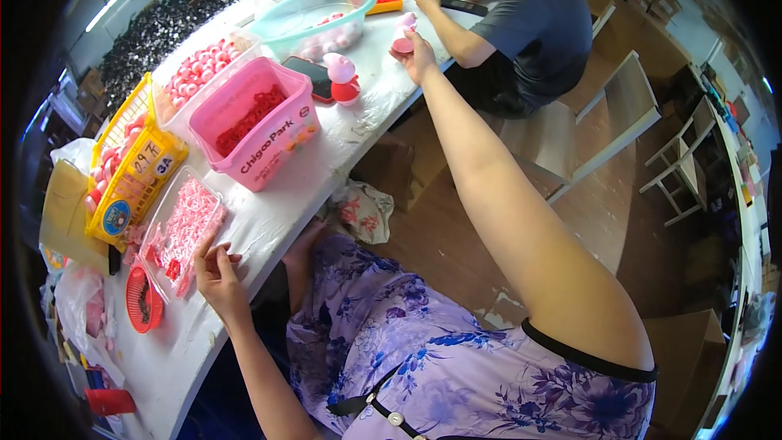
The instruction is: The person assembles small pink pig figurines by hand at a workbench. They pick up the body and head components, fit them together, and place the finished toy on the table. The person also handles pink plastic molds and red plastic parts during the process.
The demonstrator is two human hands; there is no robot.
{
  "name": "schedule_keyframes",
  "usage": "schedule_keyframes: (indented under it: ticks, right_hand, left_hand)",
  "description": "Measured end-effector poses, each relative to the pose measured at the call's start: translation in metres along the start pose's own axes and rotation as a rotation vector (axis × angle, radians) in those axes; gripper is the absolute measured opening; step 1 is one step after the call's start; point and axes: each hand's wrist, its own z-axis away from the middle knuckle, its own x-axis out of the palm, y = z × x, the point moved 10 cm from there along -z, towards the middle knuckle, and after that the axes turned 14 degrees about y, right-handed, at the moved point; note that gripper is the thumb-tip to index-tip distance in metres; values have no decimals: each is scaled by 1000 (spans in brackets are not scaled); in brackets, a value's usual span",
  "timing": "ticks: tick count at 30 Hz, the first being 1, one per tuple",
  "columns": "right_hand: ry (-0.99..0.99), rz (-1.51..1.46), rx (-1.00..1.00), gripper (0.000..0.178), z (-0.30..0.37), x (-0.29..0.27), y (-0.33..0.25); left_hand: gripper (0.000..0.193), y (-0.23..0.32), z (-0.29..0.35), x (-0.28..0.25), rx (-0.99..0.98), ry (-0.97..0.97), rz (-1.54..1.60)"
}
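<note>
My right hand (418,55) reaches far out over the white table (269,220) and closes on a pink toy piece (402,39) near the table's edge. A pink and red toy figure (343,78) stands just left of it, beside a dark phone (309,75). My left hand (215,270) rests at the near edge of the table, fingers apart, touching the corner of a clear tray of small pink parts (186,225). A small round red basket (144,300) lies left of that hand.
A pink tub of red parts (259,124), a clear box of pink parts (204,69), a yellow crate (134,165) and a teal basin (314,18) crowd the table. Another person (521,20) sits at the far end. Wooden stools (586,126) stand on the right.
</note>
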Motion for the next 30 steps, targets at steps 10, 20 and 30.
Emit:
schedule_keyframes:
  ticks: [10,20,30]
  right_hand:
    - [-34,-149,130,35,13,-3,-6]
    - [32,-161,164,42,6,-8,1]
    - [79,-129,161,45,6,-10,3]
  left_hand:
    - [21,-5,-4,5,-37,-24,8]
    - [21,-4,-3,5,-4,-48,4]
    - [18,-6,-2,5,9,-50,24]
